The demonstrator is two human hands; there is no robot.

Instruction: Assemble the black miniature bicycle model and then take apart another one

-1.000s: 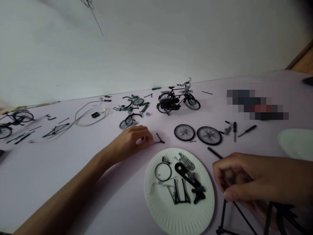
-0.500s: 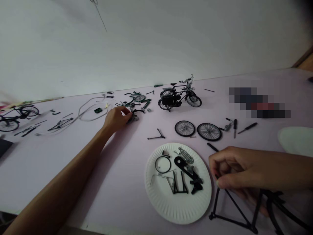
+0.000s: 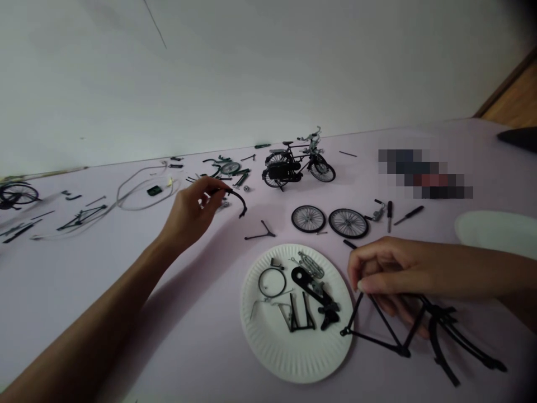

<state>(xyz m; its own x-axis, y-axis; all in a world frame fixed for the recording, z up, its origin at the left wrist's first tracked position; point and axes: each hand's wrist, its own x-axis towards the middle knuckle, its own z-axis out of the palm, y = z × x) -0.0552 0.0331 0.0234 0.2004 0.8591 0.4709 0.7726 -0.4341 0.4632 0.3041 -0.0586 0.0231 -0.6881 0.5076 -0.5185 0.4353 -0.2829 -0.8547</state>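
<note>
My left hand (image 3: 191, 210) is raised a little above the pale table (image 3: 201, 313), fingers pinched on a black curved mudguard (image 3: 237, 198) that arcs out to its right. My right hand (image 3: 388, 271) is closed on the top tube of a black model bicycle frame (image 3: 390, 336) lying at the lower right. A white paper plate (image 3: 296, 341) between my hands carries a black ring, a chain guard, a stand and small silver parts. Just beyond the plate lie a black Y-shaped strut (image 3: 260, 232) and two spoked wheels (image 3: 330, 219).
A finished black model bicycle (image 3: 297, 162) stands at the back. Green bicycle parts (image 3: 229, 168), a grey cable loop (image 3: 138, 190) and small tools (image 3: 390, 215) are scattered about. Another model bicycle (image 3: 14, 195) is at the far left, a second white plate (image 3: 495, 232) at the right.
My left hand let go of the Y-shaped strut, reached back to the green parts pile, picked up the black mudguard and is now lifting it toward me. My right hand stayed on the frame.
</note>
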